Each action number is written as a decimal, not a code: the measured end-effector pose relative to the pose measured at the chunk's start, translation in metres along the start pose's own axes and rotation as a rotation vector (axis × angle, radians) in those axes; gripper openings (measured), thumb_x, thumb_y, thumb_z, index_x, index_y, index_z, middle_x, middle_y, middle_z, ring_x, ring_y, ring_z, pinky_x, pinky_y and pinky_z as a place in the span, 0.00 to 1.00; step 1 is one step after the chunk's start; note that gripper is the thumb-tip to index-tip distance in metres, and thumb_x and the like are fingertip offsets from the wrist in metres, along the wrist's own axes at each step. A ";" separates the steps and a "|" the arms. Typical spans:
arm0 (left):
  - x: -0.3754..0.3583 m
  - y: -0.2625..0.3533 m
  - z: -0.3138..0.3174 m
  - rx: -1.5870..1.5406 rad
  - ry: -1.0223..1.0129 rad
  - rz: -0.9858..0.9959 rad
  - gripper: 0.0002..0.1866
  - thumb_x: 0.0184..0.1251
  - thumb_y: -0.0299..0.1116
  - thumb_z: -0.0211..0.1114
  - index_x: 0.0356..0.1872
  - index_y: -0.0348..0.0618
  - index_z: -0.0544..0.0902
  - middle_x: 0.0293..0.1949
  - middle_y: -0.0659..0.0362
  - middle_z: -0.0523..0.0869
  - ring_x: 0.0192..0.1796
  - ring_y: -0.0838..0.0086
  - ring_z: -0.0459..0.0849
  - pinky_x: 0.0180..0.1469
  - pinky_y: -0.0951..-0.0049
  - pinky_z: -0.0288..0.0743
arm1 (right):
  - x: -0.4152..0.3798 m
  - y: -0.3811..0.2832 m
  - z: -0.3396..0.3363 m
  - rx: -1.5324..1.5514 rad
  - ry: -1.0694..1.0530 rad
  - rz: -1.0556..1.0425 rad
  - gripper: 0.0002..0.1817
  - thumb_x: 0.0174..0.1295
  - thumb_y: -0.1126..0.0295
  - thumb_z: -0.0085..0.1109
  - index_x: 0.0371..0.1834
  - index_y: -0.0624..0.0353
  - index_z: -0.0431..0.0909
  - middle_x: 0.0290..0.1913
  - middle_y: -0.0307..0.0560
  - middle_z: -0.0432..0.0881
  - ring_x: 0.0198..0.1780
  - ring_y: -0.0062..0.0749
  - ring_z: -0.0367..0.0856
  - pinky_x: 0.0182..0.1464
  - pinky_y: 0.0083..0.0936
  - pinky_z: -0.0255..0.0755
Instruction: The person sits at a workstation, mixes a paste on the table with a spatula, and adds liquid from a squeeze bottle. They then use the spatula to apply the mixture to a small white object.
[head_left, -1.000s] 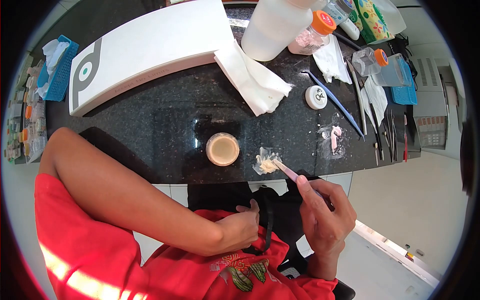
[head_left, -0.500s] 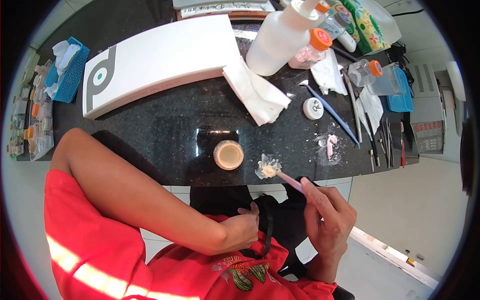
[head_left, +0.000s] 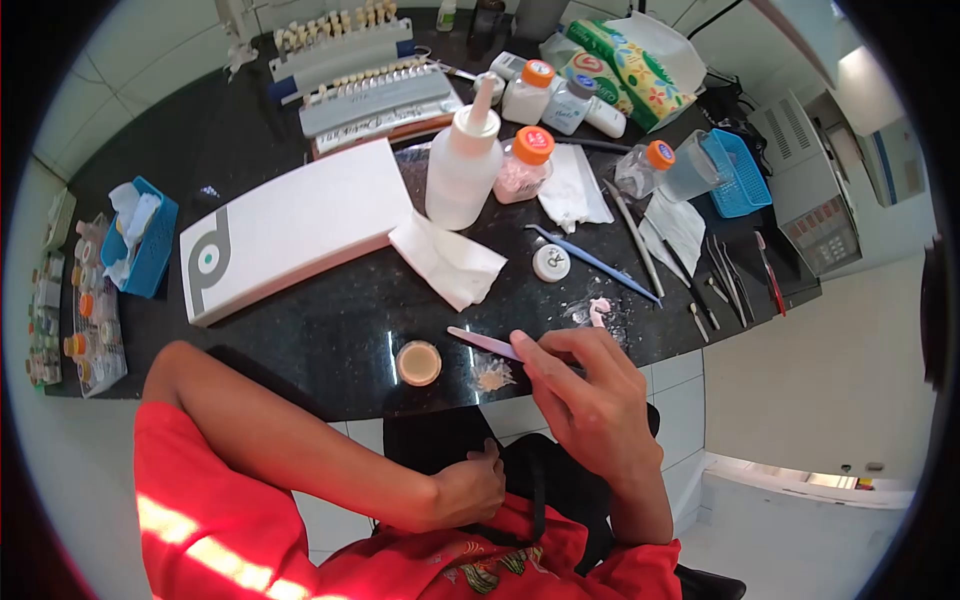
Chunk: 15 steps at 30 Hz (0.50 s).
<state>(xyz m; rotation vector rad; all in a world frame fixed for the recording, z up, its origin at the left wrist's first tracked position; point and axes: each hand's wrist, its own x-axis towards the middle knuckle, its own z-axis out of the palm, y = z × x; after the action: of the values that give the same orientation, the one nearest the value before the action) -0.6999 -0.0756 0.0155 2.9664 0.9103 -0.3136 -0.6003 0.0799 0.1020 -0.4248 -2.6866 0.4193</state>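
Observation:
My right hand (head_left: 590, 395) is closed around a pink-purple spatula (head_left: 485, 342), whose tip is raised above the dark table and points left. Under it lies a crumbly cream-coloured smear (head_left: 493, 375), apart from the spatula. To the left of the smear stands a small round jar (head_left: 419, 363) of beige material. My left hand (head_left: 470, 490) rests in my lap with its fingers curled in; whatever is inside them is hidden. Beyond my right hand are a pink smear (head_left: 599, 312) and a small white lid (head_left: 551, 263).
A white box (head_left: 300, 225) and a folded tissue (head_left: 450, 262) lie behind the jar. A squeeze bottle (head_left: 463, 180) and a pink powder jar (head_left: 523, 170) stand further back. To the right are a blue instrument (head_left: 600, 262), several metal tools and a blue basket (head_left: 738, 175).
My view has tilted up, showing more of the table's back. The spatula tip has left the cream-coloured smear and is lifted above it. My left hand stays in my lap.

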 end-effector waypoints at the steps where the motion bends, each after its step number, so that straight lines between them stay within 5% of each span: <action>1: 0.000 0.000 0.001 -0.030 0.022 -0.002 0.15 0.65 0.37 0.59 0.40 0.35 0.85 0.33 0.55 0.86 0.40 0.62 0.87 0.60 0.49 0.78 | 0.001 0.001 0.000 -0.008 0.014 0.000 0.28 0.49 0.80 0.70 0.58 0.59 0.83 0.44 0.43 0.80 0.45 0.36 0.81 0.47 0.32 0.77; 9: 0.004 0.002 0.022 -0.069 0.151 0.008 0.14 0.64 0.38 0.60 0.42 0.39 0.86 0.33 0.56 0.87 0.40 0.64 0.88 0.56 0.51 0.81 | 0.005 0.006 -0.009 0.027 0.196 -0.069 0.30 0.53 0.80 0.68 0.63 0.54 0.82 0.50 0.45 0.82 0.48 0.40 0.83 0.50 0.33 0.79; 11: 0.004 0.002 0.031 -0.049 0.164 0.015 0.15 0.65 0.38 0.60 0.43 0.39 0.86 0.33 0.57 0.86 0.40 0.65 0.88 0.54 0.53 0.81 | 0.002 0.008 -0.017 0.086 0.280 -0.092 0.23 0.54 0.86 0.64 0.55 0.57 0.87 0.45 0.48 0.85 0.37 0.39 0.85 0.40 0.29 0.80; 15: 0.006 -0.001 0.031 -0.040 0.118 0.047 0.16 0.67 0.38 0.59 0.48 0.40 0.85 0.32 0.59 0.86 0.39 0.67 0.88 0.49 0.58 0.81 | 0.006 0.003 -0.041 0.124 0.378 -0.073 0.28 0.50 0.94 0.49 0.52 0.61 0.88 0.48 0.54 0.86 0.38 0.38 0.89 0.40 0.26 0.83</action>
<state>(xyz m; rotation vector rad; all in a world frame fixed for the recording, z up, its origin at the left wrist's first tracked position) -0.7014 -0.0743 -0.0161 2.9910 0.8448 -0.1191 -0.5881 0.0944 0.1388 -0.3305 -2.2895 0.4327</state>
